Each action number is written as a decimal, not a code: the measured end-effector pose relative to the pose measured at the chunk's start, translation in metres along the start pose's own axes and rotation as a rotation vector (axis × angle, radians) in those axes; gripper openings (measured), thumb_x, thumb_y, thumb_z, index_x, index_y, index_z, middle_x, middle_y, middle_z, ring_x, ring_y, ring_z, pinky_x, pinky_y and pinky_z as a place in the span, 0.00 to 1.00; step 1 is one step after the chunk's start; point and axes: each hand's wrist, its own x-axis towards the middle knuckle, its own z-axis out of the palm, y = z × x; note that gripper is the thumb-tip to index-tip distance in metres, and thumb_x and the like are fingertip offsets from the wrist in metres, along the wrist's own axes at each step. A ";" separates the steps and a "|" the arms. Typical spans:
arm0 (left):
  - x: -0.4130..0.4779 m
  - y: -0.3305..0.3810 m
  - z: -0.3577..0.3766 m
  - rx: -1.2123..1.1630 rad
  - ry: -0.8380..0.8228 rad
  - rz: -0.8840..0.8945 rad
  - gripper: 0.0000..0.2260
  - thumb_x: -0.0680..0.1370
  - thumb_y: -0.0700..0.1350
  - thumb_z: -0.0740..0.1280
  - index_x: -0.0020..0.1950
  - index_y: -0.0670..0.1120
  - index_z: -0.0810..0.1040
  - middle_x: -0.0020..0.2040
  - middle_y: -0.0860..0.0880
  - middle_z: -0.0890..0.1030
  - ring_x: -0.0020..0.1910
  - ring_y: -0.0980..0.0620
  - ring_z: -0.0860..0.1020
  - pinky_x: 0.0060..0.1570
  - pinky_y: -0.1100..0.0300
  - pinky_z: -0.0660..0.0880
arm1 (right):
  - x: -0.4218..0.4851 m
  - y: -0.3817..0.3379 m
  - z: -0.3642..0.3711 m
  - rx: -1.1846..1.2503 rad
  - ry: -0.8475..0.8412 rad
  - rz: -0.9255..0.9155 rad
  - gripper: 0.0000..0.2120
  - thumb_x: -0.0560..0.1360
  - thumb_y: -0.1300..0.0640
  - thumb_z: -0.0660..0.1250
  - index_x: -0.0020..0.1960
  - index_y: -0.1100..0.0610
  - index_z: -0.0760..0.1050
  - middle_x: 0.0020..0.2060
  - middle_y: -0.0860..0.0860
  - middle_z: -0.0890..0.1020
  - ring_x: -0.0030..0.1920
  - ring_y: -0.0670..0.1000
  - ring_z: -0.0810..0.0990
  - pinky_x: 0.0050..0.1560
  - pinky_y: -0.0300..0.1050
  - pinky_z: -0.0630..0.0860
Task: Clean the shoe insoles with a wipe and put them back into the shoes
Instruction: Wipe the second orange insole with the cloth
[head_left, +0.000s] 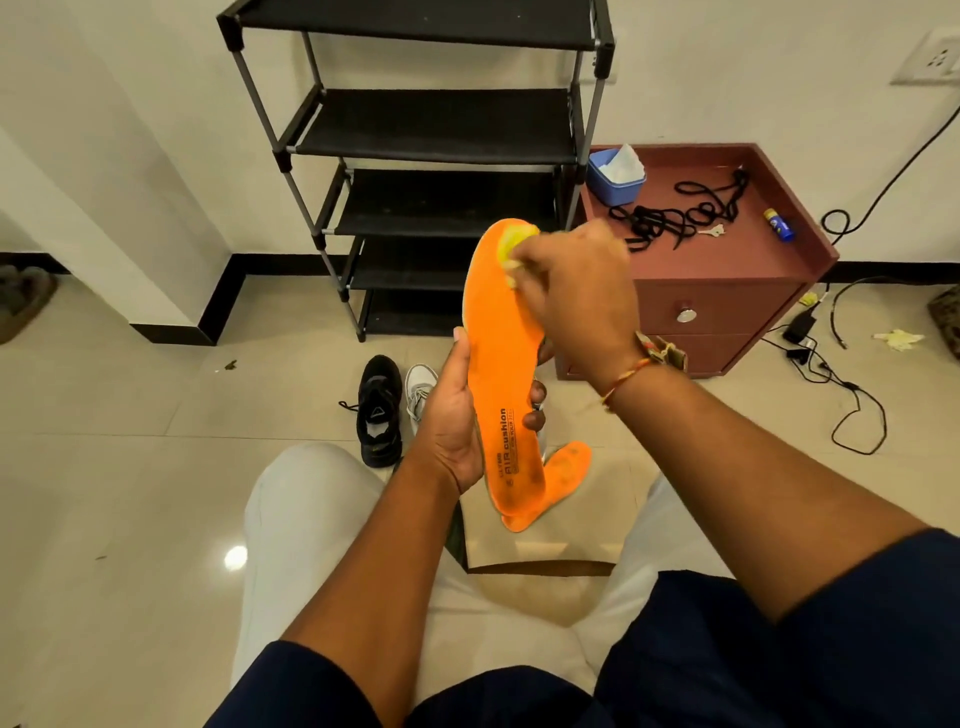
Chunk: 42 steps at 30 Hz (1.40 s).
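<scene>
My left hand grips an orange insole around its middle and holds it upright, toe end up. My right hand presses a crumpled yellowish wipe against the toe end of that insole. A second orange insole lies on my lap, partly behind the first. On the floor beyond my knees stand a black shoe and a white shoe, the white one mostly hidden by my left hand.
A black multi-tier shoe rack stands against the wall. To its right a maroon bedside cabinet carries a blue tub of wipes, black laces and a small bottle. Cables trail on the floor at right.
</scene>
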 end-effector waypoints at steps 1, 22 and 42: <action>0.000 0.000 -0.001 0.005 -0.006 -0.003 0.32 0.81 0.68 0.51 0.68 0.45 0.76 0.59 0.42 0.81 0.42 0.48 0.77 0.36 0.57 0.72 | 0.007 0.004 -0.001 0.013 0.028 0.080 0.08 0.77 0.50 0.68 0.53 0.51 0.83 0.45 0.50 0.84 0.51 0.57 0.76 0.50 0.55 0.72; 0.004 0.003 -0.008 -0.010 0.029 0.087 0.30 0.80 0.68 0.53 0.62 0.49 0.84 0.58 0.39 0.81 0.49 0.44 0.79 0.43 0.51 0.72 | -0.043 -0.008 -0.001 0.065 -0.365 -0.282 0.08 0.78 0.47 0.67 0.54 0.46 0.82 0.47 0.45 0.84 0.50 0.53 0.74 0.48 0.52 0.72; 0.002 0.001 -0.007 0.055 0.011 0.034 0.35 0.81 0.70 0.48 0.58 0.47 0.86 0.54 0.40 0.81 0.41 0.49 0.77 0.36 0.57 0.71 | -0.019 0.024 -0.006 -0.047 -0.188 -0.151 0.07 0.77 0.49 0.68 0.53 0.46 0.83 0.45 0.47 0.85 0.48 0.55 0.74 0.46 0.53 0.71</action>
